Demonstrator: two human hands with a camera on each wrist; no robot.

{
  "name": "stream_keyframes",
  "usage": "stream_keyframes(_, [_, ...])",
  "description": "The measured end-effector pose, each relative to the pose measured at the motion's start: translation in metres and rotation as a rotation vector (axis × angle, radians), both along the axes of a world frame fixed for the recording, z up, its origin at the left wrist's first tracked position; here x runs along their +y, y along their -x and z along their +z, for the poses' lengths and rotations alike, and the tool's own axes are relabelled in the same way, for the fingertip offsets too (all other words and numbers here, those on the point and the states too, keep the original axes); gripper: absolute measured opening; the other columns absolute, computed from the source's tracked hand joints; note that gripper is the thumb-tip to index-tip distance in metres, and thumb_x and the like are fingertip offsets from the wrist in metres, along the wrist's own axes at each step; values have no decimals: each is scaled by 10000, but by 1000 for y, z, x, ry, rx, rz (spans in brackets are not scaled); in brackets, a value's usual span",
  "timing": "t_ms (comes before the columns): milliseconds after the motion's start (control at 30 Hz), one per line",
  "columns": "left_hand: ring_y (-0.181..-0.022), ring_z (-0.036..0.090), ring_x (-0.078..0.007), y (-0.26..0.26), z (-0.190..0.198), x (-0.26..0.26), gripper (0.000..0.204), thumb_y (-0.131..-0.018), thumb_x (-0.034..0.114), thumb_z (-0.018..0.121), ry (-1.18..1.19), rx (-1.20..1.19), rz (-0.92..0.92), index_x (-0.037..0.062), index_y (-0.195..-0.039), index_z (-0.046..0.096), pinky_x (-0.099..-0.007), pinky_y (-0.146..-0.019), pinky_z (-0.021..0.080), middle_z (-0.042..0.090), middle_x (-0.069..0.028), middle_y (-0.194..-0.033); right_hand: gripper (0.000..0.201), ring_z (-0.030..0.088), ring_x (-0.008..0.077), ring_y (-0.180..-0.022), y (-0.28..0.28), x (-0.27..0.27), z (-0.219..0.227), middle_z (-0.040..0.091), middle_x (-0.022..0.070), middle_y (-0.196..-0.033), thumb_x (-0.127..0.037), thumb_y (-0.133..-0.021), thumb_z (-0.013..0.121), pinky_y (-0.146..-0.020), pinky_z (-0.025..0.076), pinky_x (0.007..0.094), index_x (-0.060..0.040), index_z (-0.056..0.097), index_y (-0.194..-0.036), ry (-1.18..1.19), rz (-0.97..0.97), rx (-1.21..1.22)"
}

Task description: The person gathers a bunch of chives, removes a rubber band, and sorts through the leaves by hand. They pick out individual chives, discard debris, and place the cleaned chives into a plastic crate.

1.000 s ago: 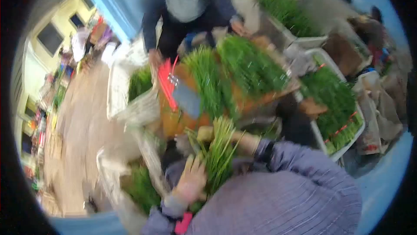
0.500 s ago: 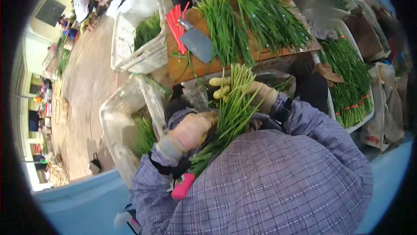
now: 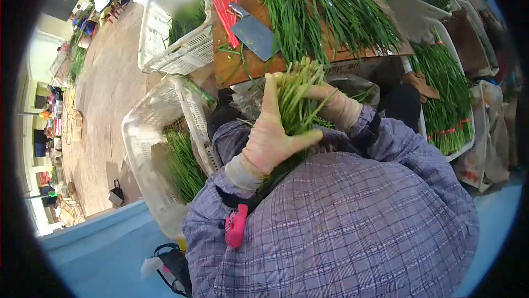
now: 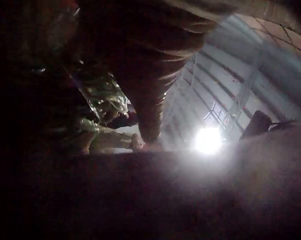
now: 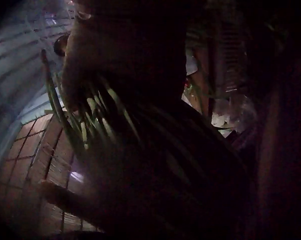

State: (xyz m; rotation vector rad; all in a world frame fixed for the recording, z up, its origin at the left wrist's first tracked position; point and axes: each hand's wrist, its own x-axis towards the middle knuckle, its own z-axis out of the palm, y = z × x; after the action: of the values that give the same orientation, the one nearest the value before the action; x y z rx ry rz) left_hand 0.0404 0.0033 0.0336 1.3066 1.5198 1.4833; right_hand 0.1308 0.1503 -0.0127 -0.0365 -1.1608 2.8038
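In the head view a bunch of garlic chives (image 3: 300, 99), pale cut ends up, is held in front of the person's chest. The gloved right hand (image 3: 339, 108) grips it from the right, fingers curled round the stalks. The gloved left hand (image 3: 267, 144) lies along its left side with straight fingers and the thumb spread wide to the right. Both wrist views are very dark. In the right wrist view some chive stalks (image 5: 93, 112) show beside the hand, and the left wrist view shows mostly shadow.
Ahead, a wooden board (image 3: 231, 75) bears a cleaver (image 3: 253, 36), red ties (image 3: 225, 14) and loose chives (image 3: 289, 20). White crates (image 3: 157, 193) stand at the left. Banded chives (image 3: 443, 94) fill a white crate at the right.
The head view has steadied and tilted down. The left hand has come up from the lower part of the bunch, its thumb now spread. The right hand keeps its hold, and the bunch stands more upright.
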Motion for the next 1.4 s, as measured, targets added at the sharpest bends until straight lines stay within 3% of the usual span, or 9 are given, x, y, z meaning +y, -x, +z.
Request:
stream_keyframes(133, [-1288, 389, -182, 22, -17, 1, 754, -900, 12, 556, 82, -320, 17, -18, -1479, 75, -294, -1051, 334, 395, -116, -1405, 553, 548, 161, -1110, 5, -2, 1, 578, 58, -1224, -313, -843, 660, -976, 425, 327, -26, 494, -1286, -125, -151, 51])
stream_keyframes(267, [-1262, 414, -171, 29, -24, -2, 701, -906, 65, 585, 21, -664, 68, -18, -1463, 166, -293, -1050, 335, 458, -106, -1345, 530, 542, 155, -1088, 9, -6, 14, 580, 42, -1187, -286, -821, 699, -965, 420, 316, -41, 511, -1251, -214, -187, 21])
stream_keyframes(467, [-1173, 475, -142, 20, 0, 4, 730, -807, 161, 752, 26, -341, 1, -18, -1382, 339, -286, -996, 392, 488, -70, -1298, 815, 481, 151, -1160, 13, -4, 28, 505, 44, -1250, -227, -732, 789, -997, 393, 322, -51, 328, -1381, -298, -165, -3])
stream_keyframes(700, [-985, 561, -116, 35, -1, -3, 607, -774, 119, 774, 240, -681, -135, 22, -1281, 456, -277, -896, 454, 587, -24, -1117, 928, 460, 169, -1181, 8, -3, 28, 457, 68, -1286, -192, -697, 808, -1017, 375, 327, -49, 240, -1417, -410, -100, -109])
stream_keyframes(967, [-1022, 559, -123, 21, -20, -1, 600, -730, 38, 763, 253, -251, -61, 20, -1256, 475, -283, -895, 460, 596, -46, -1126, 487, 578, 147, -957, 20, -21, 60, 587, 50, -1031, -167, -740, 769, -849, 463, 292, -19, 551, -1149, -322, -206, -293])
stream_keyframes(1100, [-1023, 561, -131, 21, -19, -14, 591, -731, 61, 764, 258, -443, -66, 4, -1244, 475, -293, -913, 448, 599, -62, -1126, 319, 616, 132, -792, 7, 1, 118, 636, 42, -887, -168, -779, 720, -734, 495, 292, -39, 600, -1045, -459, -516, -78])
stream_keyframes(1200, [-999, 597, -205, 41, -30, -26, 597, -711, 139, 767, 428, 32, -74, -21, -1213, 485, -316, -894, 458, 626, -122, -1092, 290, 630, 142, -791, -17, 37, 158, 647, 48, -869, -172, -805, 686, -732, 510, 310, -40, 599, -1049, -604, -667, -78])
stream_keyframes(1267, [-1005, 596, -204, 42, -51, -37, 564, -738, 113, 745, 336, -81, -12, -18, -1223, 488, -315, -900, 459, 630, -119, -1085, 305, 646, 179, -823, -31, 57, 170, 657, 77, -901, -156, -827, 656, -761, 532, 339, -29, 593, -1098, -575, -946, 61])
stream_keyframes(1400, [-1002, 602, -182, 38, -70, -54, 478, -816, 61, 678, 246, -284, 199, -12, -1251, 493, -293, -906, 465, 638, -103, -1076, 319, 643, 246, -899, -71, 109, 168, 654, 121, -987, -88, -839, 631, -827, 539, 381, -9, 580, -1144, -429, -941, 134])
